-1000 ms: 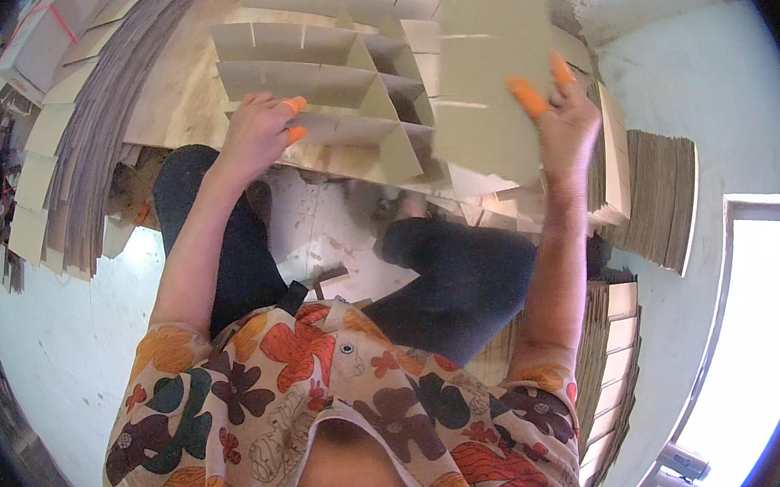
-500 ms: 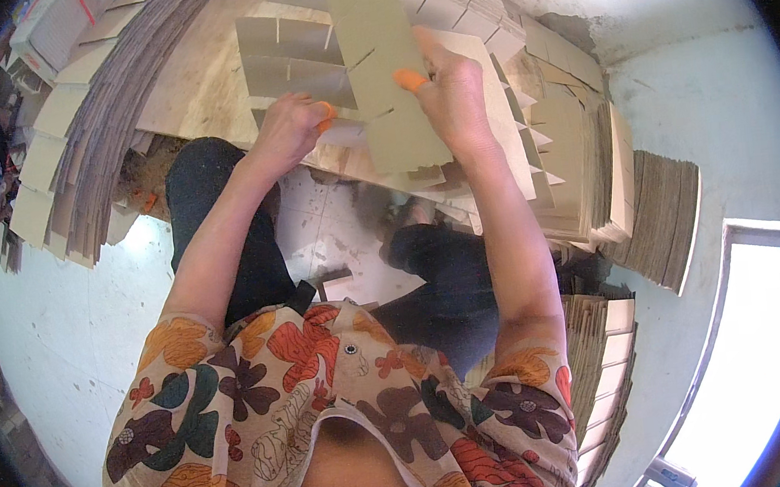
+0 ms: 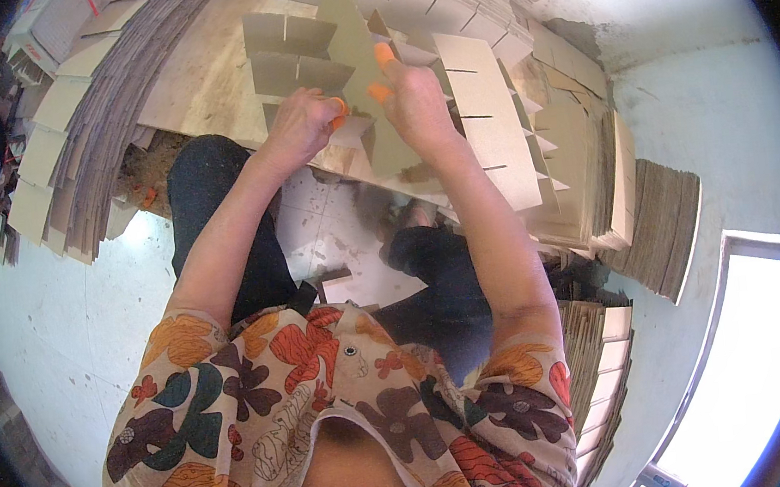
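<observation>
Two hands meet on a slotted cardboard sheet above the tabletop.

From the head camera we see our right hand (image 3: 415, 102) closed on a tall cardboard divider sheet (image 3: 358, 70), its fingers (image 3: 383, 54) capped in orange and pressed against the sheet's face, holding it upright over a half-built cardboard grid (image 3: 285, 53). Our left hand (image 3: 305, 126) curls shut at the sheet's lower left edge, an orange-capped fingertip touching the card; we cannot tell how firmly it grips. The grid sits on the wooden tabletop (image 3: 200, 84), just beyond our knees. Stacks of slotted strips (image 3: 501, 132) fan out to the right, and flat cardboard piles (image 3: 74, 132) lie to the left.
</observation>
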